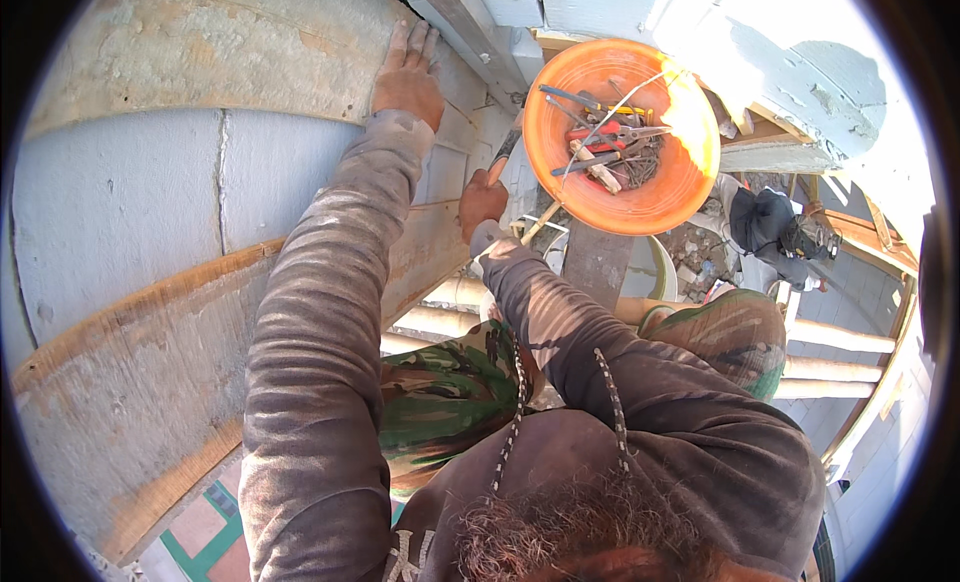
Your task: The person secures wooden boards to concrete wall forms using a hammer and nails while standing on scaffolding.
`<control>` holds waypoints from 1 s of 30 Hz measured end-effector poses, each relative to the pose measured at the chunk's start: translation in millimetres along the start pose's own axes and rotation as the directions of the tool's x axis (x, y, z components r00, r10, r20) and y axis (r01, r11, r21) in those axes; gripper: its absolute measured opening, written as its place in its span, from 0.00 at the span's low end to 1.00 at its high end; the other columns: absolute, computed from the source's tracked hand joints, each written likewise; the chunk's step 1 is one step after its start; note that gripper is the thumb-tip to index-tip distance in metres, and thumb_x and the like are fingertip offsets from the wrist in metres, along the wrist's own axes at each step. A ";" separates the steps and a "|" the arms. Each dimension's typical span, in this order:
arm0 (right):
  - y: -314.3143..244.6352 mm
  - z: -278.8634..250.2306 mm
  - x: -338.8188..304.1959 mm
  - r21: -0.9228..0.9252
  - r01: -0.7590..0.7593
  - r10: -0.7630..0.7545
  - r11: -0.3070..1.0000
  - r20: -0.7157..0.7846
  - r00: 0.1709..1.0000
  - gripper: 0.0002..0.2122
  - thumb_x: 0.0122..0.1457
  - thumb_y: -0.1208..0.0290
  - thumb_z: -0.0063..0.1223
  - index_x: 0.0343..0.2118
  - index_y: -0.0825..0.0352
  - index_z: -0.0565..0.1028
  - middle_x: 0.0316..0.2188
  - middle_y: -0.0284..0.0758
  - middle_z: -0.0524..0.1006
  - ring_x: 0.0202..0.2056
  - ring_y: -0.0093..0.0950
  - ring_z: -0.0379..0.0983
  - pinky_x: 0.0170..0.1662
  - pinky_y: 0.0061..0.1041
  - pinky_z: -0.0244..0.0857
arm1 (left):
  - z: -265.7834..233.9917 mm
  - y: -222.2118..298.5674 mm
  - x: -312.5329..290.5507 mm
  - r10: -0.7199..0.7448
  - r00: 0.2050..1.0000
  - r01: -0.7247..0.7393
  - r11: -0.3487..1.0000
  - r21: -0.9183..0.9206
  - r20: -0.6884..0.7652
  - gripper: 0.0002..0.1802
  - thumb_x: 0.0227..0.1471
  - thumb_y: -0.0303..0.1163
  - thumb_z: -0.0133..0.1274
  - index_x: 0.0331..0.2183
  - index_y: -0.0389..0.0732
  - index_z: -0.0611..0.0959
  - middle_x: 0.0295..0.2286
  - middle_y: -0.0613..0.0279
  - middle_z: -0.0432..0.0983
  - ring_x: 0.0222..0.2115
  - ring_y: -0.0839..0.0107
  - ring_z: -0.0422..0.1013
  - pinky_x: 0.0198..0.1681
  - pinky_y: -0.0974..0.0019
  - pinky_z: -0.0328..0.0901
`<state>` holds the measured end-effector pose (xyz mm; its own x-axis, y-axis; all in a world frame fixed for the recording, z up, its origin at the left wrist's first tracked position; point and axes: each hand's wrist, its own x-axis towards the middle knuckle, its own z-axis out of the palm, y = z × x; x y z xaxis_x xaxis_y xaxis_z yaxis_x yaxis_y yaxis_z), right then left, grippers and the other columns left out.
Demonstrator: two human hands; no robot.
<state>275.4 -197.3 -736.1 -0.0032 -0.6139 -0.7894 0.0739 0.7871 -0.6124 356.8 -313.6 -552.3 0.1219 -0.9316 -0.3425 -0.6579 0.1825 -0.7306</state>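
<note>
My left hand [408, 77] lies flat with its fingers stretched out on the upper weathered wooden board [250, 57] against the wall. Lower and to its right, my right hand [482, 204] is closed round a hand tool [508, 142] with an orange and black shaft. The far end of that tool passes close to the basin's edge, and its kind does not show clearly. Just right of it stands an orange basin [610, 217]. Inside are red-handled pliers [606, 138], nails [642, 169], a wood scrap [597, 168] and several thin tools.
A second long board [150, 382] runs along the grey block wall [120, 182]. Bamboo poles [840, 337] form a platform around my legs, with gaps between them. Down at the right a person [770, 224] in dark clothes bends near rubble. A pale bucket [650, 272] stands under the basin.
</note>
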 end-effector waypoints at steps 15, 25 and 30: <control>8.3 -3.0 19.6 0.056 -0.069 0.066 0.996 0.043 0.997 0.20 0.62 0.59 0.48 0.26 0.76 0.76 0.20 0.47 0.77 0.24 0.43 0.76 0.27 0.44 0.65 | 1.3 -0.6 -1.0 0.001 1.000 -0.001 1.000 -0.005 -0.012 0.27 0.63 0.40 0.42 0.63 0.53 0.75 0.72 0.60 0.46 0.73 0.62 0.37 0.73 0.45 0.24; 8.6 -2.6 17.8 0.064 -0.023 0.020 0.998 0.048 0.999 0.19 0.60 0.61 0.48 0.23 0.76 0.76 0.18 0.43 0.74 0.22 0.37 0.72 0.27 0.41 0.64 | -2.1 -2.2 -1.0 0.013 1.000 -0.013 1.000 0.023 -0.010 0.29 0.64 0.42 0.40 0.65 0.53 0.72 0.72 0.60 0.44 0.73 0.62 0.36 0.73 0.45 0.22; 13.1 -2.5 21.4 0.076 -0.022 0.024 0.997 -0.021 0.999 0.19 0.60 0.61 0.48 0.24 0.76 0.76 0.17 0.44 0.74 0.20 0.38 0.71 0.26 0.41 0.64 | -0.8 -1.1 -0.6 0.012 1.000 -0.012 1.000 0.002 -0.002 0.29 0.64 0.41 0.41 0.64 0.52 0.72 0.72 0.59 0.45 0.73 0.61 0.36 0.73 0.45 0.23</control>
<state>273.8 -200.0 -761.1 -0.0227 -0.5934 -0.8046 0.1494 0.7937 -0.5896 356.8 -313.5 -550.7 0.1125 -0.9297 -0.3506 -0.6582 0.1946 -0.7272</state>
